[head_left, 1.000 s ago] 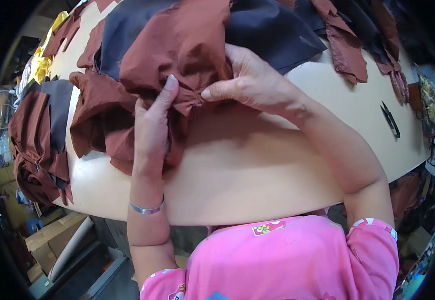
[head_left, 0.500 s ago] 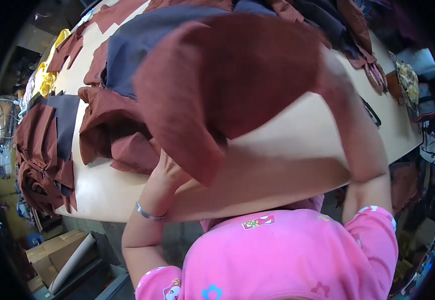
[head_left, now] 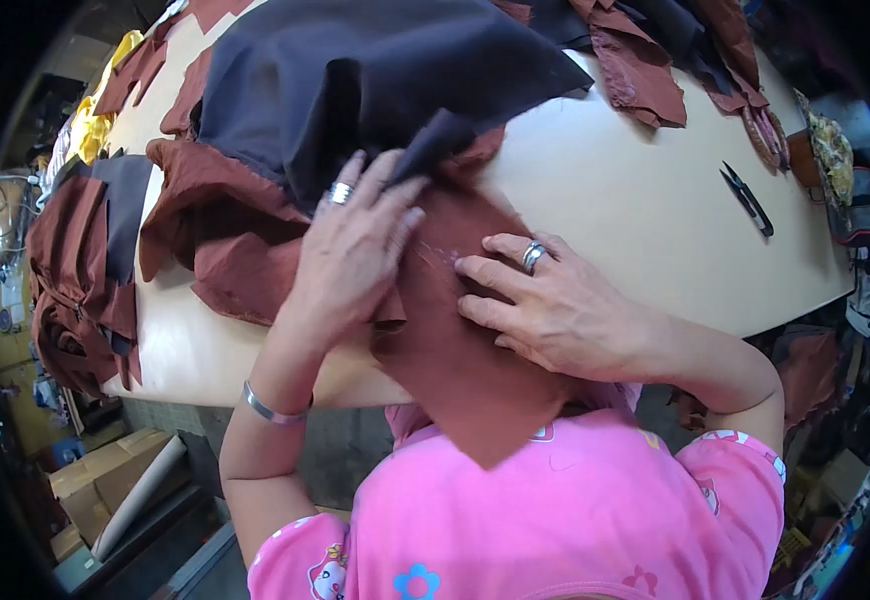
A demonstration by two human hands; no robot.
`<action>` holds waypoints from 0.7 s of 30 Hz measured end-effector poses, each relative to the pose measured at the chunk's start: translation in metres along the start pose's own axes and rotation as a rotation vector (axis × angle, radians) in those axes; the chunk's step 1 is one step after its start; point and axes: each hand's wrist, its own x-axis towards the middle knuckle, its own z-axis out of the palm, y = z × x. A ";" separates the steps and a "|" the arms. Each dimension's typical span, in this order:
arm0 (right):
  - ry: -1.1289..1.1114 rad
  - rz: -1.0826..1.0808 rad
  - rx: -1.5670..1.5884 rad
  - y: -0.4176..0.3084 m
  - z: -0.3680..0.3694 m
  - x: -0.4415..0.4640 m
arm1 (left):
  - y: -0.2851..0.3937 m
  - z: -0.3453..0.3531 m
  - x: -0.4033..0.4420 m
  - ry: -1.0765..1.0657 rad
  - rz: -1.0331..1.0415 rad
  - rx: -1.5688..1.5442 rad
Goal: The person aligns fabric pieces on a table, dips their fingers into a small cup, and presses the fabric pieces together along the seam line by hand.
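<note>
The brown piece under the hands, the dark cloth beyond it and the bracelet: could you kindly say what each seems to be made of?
Brown piece: probably woven fabric, matte, given its limp creases and pale threads.
Dark cloth: likely smooth fabric with a faint sheen, as its soft folds suggest.
Bracelet: apparently polished, silvery metal, from its bright glint; which metal is unclear.
</note>
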 end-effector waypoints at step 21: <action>0.248 0.010 -0.329 0.007 0.029 -0.001 | -0.064 -0.002 0.044 -0.112 -0.245 0.099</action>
